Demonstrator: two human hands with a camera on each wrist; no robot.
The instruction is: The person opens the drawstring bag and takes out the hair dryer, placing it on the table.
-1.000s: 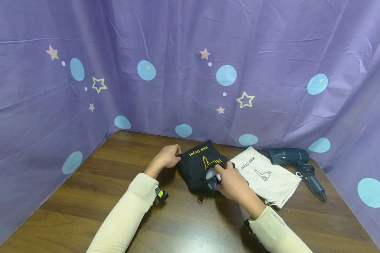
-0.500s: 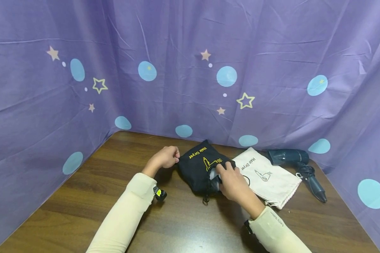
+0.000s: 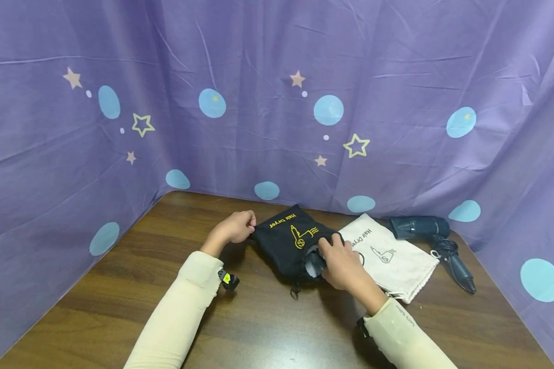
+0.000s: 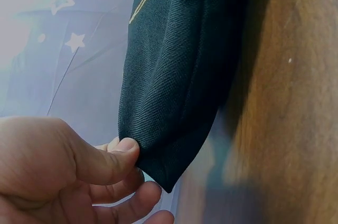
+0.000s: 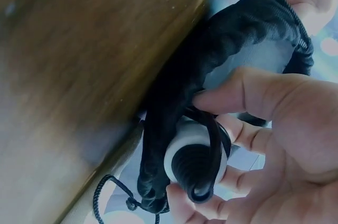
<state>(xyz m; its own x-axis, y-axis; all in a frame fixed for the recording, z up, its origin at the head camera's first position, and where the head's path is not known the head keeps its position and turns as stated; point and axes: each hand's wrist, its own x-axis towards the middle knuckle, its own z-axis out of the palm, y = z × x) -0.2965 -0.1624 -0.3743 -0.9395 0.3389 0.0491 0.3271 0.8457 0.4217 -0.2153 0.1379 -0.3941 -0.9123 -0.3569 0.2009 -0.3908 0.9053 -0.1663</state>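
Observation:
A black drawstring bag (image 3: 275, 245) with yellow "Hair Dryer" print lies on the wooden table. My left hand (image 3: 233, 228) pinches its far left corner between thumb and fingers, clearly seen in the left wrist view on the dark cloth (image 4: 174, 76). At the bag's mouth, my right hand (image 3: 343, 264) grips the handle end of a light-coloured hair dryer (image 5: 191, 165), with a black ribbed cord guard and a looped black cord. My right thumb rests on the cord. Most of the hair dryer is hidden in the bag.
To the right lies a white drawstring bag (image 3: 399, 259) with a hair dryer print. Beyond it, at the table's right side, a dark blue-green hair dryer (image 3: 420, 228) lies with its cord bundled. A purple curtain (image 3: 277, 77) surrounds the table (image 3: 268, 328).
My left hand has shifted slightly left, drawing the black bag's corner with it. The bag has moved a little left, and its mouth now gapes wider beside my right hand.

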